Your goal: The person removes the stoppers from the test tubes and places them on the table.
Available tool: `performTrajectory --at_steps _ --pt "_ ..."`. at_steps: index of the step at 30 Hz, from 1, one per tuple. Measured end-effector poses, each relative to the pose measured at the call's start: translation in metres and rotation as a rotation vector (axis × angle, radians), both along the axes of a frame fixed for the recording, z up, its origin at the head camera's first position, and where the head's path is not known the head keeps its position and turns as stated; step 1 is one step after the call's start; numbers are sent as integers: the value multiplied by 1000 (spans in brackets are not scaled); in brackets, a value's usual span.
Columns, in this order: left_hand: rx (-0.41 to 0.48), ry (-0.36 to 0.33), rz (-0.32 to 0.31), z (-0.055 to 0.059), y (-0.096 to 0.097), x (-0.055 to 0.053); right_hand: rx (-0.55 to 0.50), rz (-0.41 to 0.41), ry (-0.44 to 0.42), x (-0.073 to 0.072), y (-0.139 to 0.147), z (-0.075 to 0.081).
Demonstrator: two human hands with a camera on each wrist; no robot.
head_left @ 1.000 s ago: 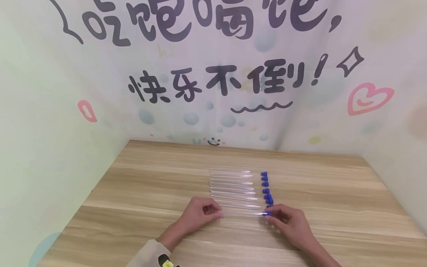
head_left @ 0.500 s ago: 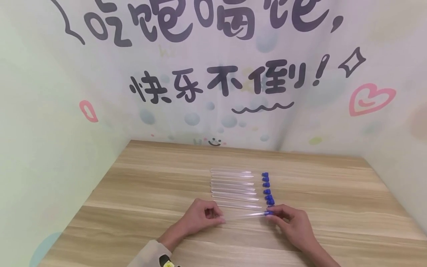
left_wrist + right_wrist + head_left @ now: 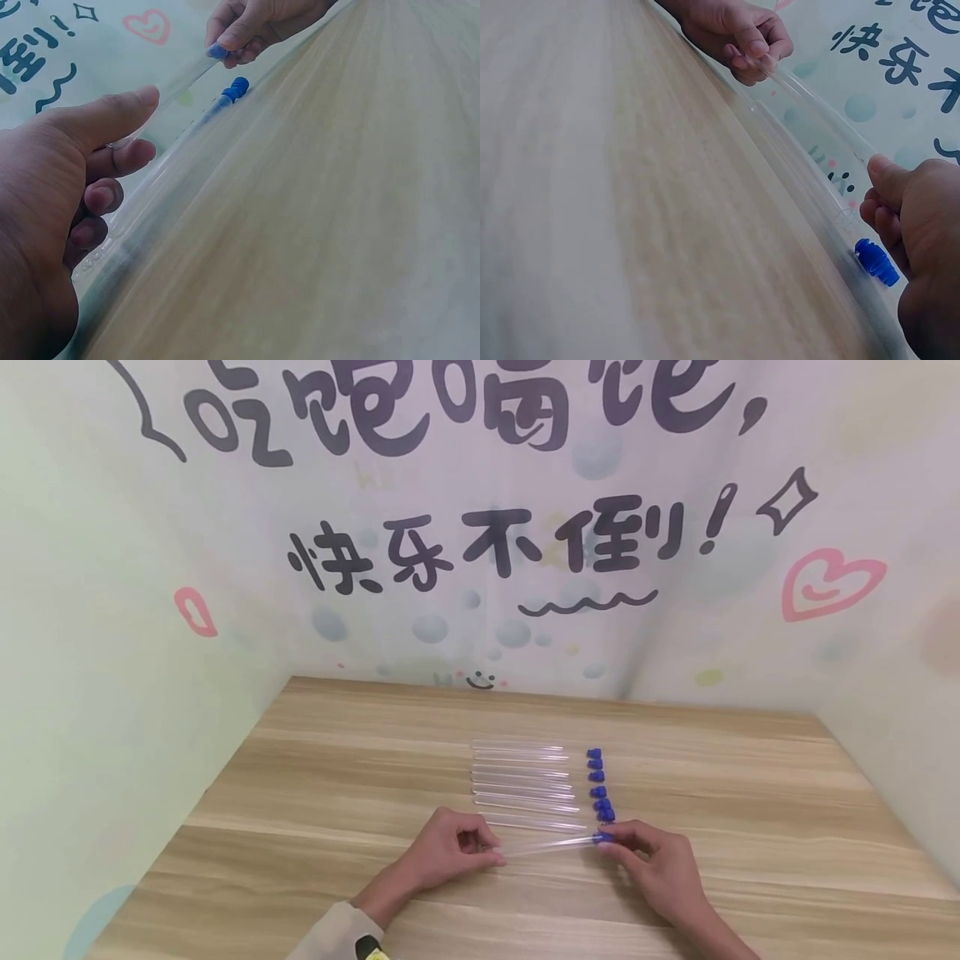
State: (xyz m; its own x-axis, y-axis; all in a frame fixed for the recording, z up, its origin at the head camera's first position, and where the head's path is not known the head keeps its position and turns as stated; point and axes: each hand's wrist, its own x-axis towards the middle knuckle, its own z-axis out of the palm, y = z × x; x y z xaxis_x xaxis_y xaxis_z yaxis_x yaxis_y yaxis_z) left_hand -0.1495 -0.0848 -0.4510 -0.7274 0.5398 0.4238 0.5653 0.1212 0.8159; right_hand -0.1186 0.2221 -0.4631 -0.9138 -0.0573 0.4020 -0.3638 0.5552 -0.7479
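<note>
A clear test tube [image 3: 549,845] is held just above the table between both hands. My left hand [image 3: 450,852] pinches its left end between thumb and forefinger. My right hand [image 3: 660,864] pinches a blue cap [image 3: 217,51] at the tube's right end. In the right wrist view the held tube [image 3: 821,109] runs up to my right thumb, which hides the cap. How deep the cap sits cannot be told. Beyond the hands, several more clear test tubes [image 3: 525,795] lie side by side on the table.
Right of the lying tubes is a column of several loose blue caps [image 3: 597,792]; the nearest blue cap [image 3: 876,261] lies close by my right hand. The wooden table [image 3: 337,752] ends at a printed cloth backdrop [image 3: 390,643].
The tube's left end has come slightly nearer the front edge with my left hand, so the tube slants a little more. Both hands keep their grip, and the right has hardly moved.
</note>
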Motion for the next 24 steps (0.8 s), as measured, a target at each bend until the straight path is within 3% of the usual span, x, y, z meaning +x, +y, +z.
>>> performTrajectory --at_steps 5,15,24 --pt "-7 -12 22 0 0 0 20 -19 11 -1 -1 0" --pt "-6 -38 25 -17 -2 -7 13 -32 -1 1 -2 1" --pt "11 -17 12 -19 -4 -8 3 -51 -12 1 -2 2"
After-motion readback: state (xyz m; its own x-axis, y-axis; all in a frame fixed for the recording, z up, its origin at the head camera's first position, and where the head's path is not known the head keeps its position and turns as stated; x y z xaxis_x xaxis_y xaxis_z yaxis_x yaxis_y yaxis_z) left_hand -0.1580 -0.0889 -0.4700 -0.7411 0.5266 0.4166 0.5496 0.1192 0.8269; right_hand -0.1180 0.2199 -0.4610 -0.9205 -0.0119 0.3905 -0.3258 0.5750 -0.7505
